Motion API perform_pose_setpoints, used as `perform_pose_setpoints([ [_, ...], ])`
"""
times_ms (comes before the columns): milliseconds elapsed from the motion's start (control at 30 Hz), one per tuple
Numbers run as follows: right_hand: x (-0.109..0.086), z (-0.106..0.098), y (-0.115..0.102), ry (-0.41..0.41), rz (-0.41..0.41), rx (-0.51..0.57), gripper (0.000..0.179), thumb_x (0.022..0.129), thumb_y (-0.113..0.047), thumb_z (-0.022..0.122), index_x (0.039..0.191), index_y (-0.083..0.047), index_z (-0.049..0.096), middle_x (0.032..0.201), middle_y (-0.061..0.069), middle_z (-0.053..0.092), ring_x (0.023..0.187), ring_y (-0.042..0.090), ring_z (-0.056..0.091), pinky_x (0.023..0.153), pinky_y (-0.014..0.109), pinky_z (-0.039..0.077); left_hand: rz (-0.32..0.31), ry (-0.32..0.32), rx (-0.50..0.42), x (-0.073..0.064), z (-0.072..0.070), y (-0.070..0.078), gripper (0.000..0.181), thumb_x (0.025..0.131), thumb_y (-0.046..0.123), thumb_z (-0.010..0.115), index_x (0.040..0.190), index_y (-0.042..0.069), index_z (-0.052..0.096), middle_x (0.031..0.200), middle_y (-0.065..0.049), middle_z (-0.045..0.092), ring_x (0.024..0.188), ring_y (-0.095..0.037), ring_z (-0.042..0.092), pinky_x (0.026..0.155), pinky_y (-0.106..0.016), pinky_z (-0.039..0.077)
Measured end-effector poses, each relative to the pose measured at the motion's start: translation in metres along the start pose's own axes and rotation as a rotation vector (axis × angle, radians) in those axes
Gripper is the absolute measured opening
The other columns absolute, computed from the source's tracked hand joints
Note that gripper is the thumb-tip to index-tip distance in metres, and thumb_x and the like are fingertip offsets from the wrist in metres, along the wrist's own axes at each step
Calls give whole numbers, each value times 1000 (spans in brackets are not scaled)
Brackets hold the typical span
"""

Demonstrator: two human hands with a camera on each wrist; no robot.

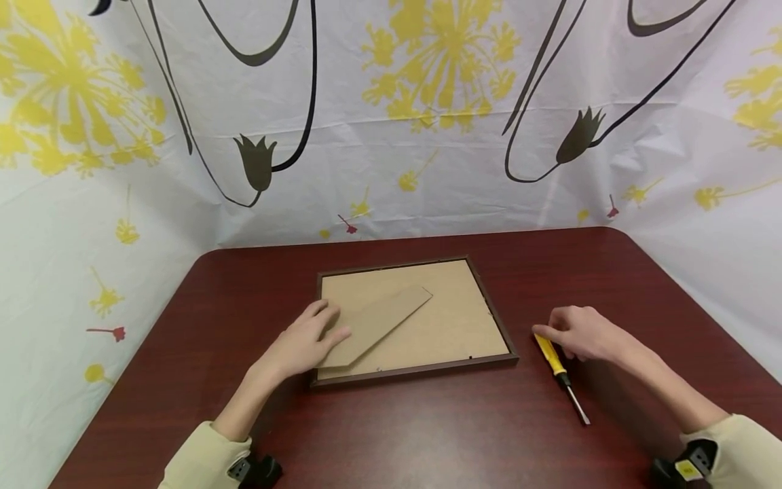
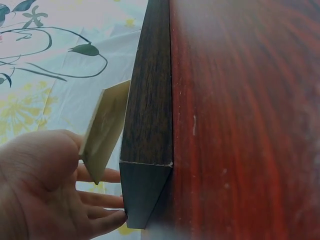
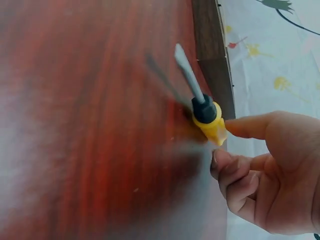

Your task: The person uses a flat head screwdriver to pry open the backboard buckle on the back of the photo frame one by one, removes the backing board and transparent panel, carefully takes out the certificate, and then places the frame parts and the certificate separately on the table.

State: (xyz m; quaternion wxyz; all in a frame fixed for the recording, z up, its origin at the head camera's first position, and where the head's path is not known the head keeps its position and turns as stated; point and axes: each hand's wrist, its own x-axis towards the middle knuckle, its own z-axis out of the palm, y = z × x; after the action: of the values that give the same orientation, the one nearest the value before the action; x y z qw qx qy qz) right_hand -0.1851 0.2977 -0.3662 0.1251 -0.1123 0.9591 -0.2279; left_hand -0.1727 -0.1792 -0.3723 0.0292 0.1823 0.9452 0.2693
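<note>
A picture frame [image 1: 421, 371] lies face down on the table, its tan backing board [image 1: 452, 319] upward. A long cardboard stand flap [image 1: 379, 322] slants across the backing, lifted a little in the left wrist view. My left hand [image 1: 302, 339] rests at the frame's left edge, over the flap's lower end, with fairly straight fingers reaching the frame side [image 2: 147, 100]. To the right of the frame lies a yellow-handled screwdriver [image 1: 552, 354], its metal tip pointing toward me. My right hand [image 1: 583, 333] pinches the handle's far end, thumb against it and the other fingers curled.
The dark red wooden table [image 1: 427, 435] has rounded far corners. White sheeting [image 1: 342, 170] with yellow and dark flower prints hangs behind it and at both sides. Small dark tabs [image 1: 470, 357] sit along the frame's inner edge.
</note>
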Motion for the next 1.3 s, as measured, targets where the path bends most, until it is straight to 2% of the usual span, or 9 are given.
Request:
perform_pose_setpoints([
  [200, 17, -4, -8, 165, -61, -22, 29, 102, -33, 61, 90, -7, 64, 65, -2, 59, 58, 15, 54, 57, 32, 43, -2, 127, 3, 5, 1, 0, 54, 104, 33, 58, 142, -4, 52, 147, -27, 45, 135, -43, 45, 105, -59, 40],
  [267, 22, -4, -13, 196, -76, 8, 27, 102, -32, 61, 94, -6, 65, 69, -2, 61, 60, 15, 55, 58, 32, 45, -29, 163, 2, 6, 2, 0, 54, 104, 30, 58, 143, -5, 50, 144, -27, 46, 133, -43, 46, 104, -59, 41],
  [367, 31, -1, -22, 211, -102, 61, 27, 102, -30, 62, 100, -3, 64, 70, 2, 62, 58, 16, 55, 55, 32, 46, -96, 181, -6, 6, 0, -2, 58, 104, 26, 57, 149, -7, 42, 144, -30, 45, 132, -46, 45, 104, -60, 41],
  [467, 40, 4, -30, 198, -137, 106, 29, 101, -29, 63, 106, 0, 63, 70, 3, 62, 57, 16, 56, 54, 32, 48, -170, 162, -11, 6, -3, -4, 63, 103, 25, 54, 152, -9, 34, 144, -34, 42, 130, -49, 45, 103, -61, 41],
  [533, 43, 7, -34, 175, -164, 120, 31, 101, -28, 63, 111, 1, 62, 71, 2, 63, 57, 16, 57, 55, 32, 48, -194, 148, -19, 7, -3, -7, 62, 103, 23, 54, 150, -13, 35, 139, -35, 45, 125, -48, 50, 100, -60, 43],
  [633, 47, 11, -38, 133, -195, 131, 33, 100, -25, 65, 117, 3, 61, 72, 1, 64, 57, 16, 58, 55, 32, 49, -191, 122, -36, 8, -2, -11, 56, 103, 18, 54, 142, -19, 41, 124, -32, 55, 107, -41, 59, 89, -53, 50],
  [767, 52, 17, -41, 104, -236, 118, 35, 99, -20, 66, 121, 6, 59, 75, 0, 66, 56, 14, 58, 55, 32, 49, -172, 95, -66, 10, -1, -18, 46, 102, 10, 56, 134, -21, 49, 106, -24, 61, 87, -29, 58, 75, -43, 51],
  [1000, 54, 21, -41, 107, -277, 68, 33, 99, -12, 64, 123, 10, 58, 70, -4, 64, 53, 12, 56, 57, 30, 47, -175, 79, -77, 14, -2, -25, 44, 101, 8, 59, 134, -20, 50, 111, -25, 60, 94, -31, 56, 81, -45, 49],
  [1300, 44, 18, -40, 75, -269, 65, 32, 97, -12, 66, 119, 10, 57, 65, -4, 60, 51, 12, 55, 61, 30, 49, -169, 65, -123, 23, -3, -26, 44, 101, 9, 59, 136, -17, 51, 110, -22, 62, 98, -31, 60, 85, -47, 50],
])
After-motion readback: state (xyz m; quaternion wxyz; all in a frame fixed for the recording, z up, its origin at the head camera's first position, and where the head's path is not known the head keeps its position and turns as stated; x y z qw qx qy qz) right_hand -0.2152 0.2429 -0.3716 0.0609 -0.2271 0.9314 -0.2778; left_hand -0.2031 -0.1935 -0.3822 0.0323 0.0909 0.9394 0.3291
